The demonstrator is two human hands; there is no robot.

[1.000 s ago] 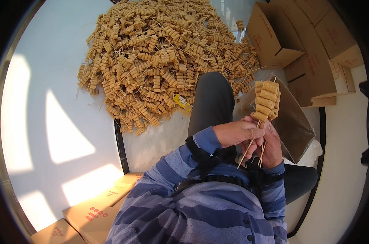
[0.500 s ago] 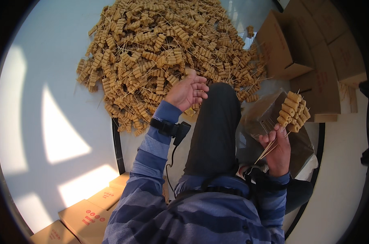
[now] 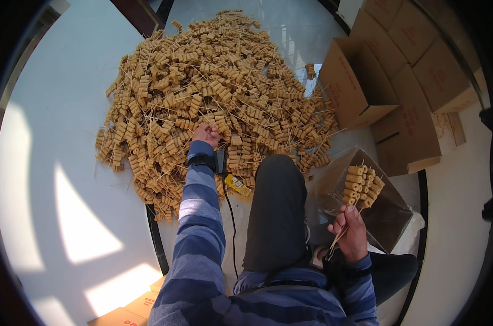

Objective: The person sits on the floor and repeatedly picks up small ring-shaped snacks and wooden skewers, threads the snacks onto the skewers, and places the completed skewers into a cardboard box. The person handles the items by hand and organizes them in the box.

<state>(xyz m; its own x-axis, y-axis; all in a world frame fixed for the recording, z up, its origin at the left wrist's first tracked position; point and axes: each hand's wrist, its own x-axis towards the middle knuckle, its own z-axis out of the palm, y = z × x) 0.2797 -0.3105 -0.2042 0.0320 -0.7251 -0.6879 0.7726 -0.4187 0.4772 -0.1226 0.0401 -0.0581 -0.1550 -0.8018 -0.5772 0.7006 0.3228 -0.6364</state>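
Tan skewers (image 3: 361, 186) rise above the right hand (image 3: 353, 233), clamped on their sticks; the left hand (image 3: 205, 133) (grip unclear) is at the pile (image 3: 219, 92).

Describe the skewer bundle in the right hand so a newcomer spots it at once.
Start at the big heap of skewered tan rolls and go down and right, past the raised, dark-trousered knee. There the right hand holds the skewer bundle. Unlike the jumbled heap, its tan rolls line up in close rows, well apart from the rest.

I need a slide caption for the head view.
Left hand at the skewer pile, right hand holding several skewers.
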